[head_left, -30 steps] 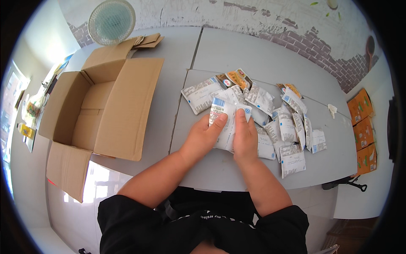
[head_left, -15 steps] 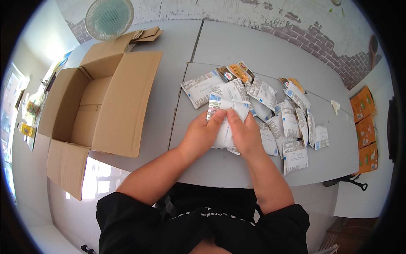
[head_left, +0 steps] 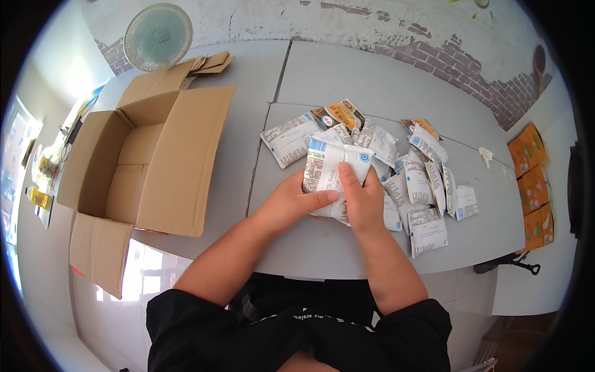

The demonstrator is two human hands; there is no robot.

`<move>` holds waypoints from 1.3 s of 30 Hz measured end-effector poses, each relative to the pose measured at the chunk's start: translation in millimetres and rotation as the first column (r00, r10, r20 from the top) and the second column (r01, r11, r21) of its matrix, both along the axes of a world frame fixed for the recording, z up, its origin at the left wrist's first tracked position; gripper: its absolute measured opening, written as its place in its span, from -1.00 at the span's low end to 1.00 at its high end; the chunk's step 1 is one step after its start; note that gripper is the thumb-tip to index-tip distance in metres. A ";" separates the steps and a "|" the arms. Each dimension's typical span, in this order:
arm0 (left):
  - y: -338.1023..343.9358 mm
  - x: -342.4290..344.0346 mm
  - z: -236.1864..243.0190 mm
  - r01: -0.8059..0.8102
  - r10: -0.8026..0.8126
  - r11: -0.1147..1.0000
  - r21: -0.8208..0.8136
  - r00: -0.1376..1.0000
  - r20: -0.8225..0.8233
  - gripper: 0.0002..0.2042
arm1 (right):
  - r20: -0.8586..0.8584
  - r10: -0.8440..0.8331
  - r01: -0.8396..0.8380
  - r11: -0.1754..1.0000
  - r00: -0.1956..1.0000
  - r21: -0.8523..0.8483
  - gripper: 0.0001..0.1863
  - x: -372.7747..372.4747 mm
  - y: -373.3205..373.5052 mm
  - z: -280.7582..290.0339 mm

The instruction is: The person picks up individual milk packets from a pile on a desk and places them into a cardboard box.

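Between my two hands is a white printed food packet, its back with a blue barcode facing up. My left hand grips its lower left side, the thumb lying across the front. On the right side my right hand closes around it, thumb pointing up along the surface. Just beyond and to the right lies a loose pile of similar packets, mostly white side up. Orange and brown fronts show on a packet at the back of the pile and on another packet farther right.
An open cardboard box with spread flaps stands at the left of the grey table. Behind it are a fan and folded cardboard. Orange boxes are stacked at the right, and a crumpled tissue lies near them.
The packet in my hands now lies flatter, with more of its printed back showing. My left thumb has moved down and away from my right thumb. The view has shifted slightly.
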State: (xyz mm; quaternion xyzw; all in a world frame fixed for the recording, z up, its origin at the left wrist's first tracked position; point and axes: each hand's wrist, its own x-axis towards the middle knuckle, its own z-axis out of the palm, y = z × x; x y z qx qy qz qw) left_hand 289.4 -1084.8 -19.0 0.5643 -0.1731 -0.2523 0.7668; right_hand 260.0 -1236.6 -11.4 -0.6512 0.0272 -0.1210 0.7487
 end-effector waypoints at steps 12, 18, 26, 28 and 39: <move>5.7 0.5 1.1 0.128 -0.122 0.981 0.145 0.991 -0.045 -0.56 | -0.134 0.315 -0.274 0.927 0.940 0.257 -0.64 4.6 -20.8 6.9; 2.4 -2.5 -1.1 0.114 -0.103 0.977 0.181 0.992 -0.069 -0.59 | -0.088 0.267 -0.243 0.945 0.960 0.219 -0.69 6.2 -17.0 0.3; 0.0 0.0 -1.3 0.105 -0.104 0.994 0.010 0.991 -0.088 -0.52 | -0.042 0.240 -0.216 0.926 0.970 0.308 -0.69 6.8 -15.6 -4.7; 2.9 1.4 0.1 0.138 -0.137 0.990 -0.002 0.985 -0.104 -0.48 | -0.028 0.228 -0.212 0.937 0.973 0.278 -0.68 5.5 -14.6 -3.3; 5.3 1.1 -3.2 0.128 -0.127 0.992 0.007 0.989 -0.071 -0.54 | -0.010 0.170 -0.166 0.973 0.985 0.161 -0.66 5.2 -16.4 1.3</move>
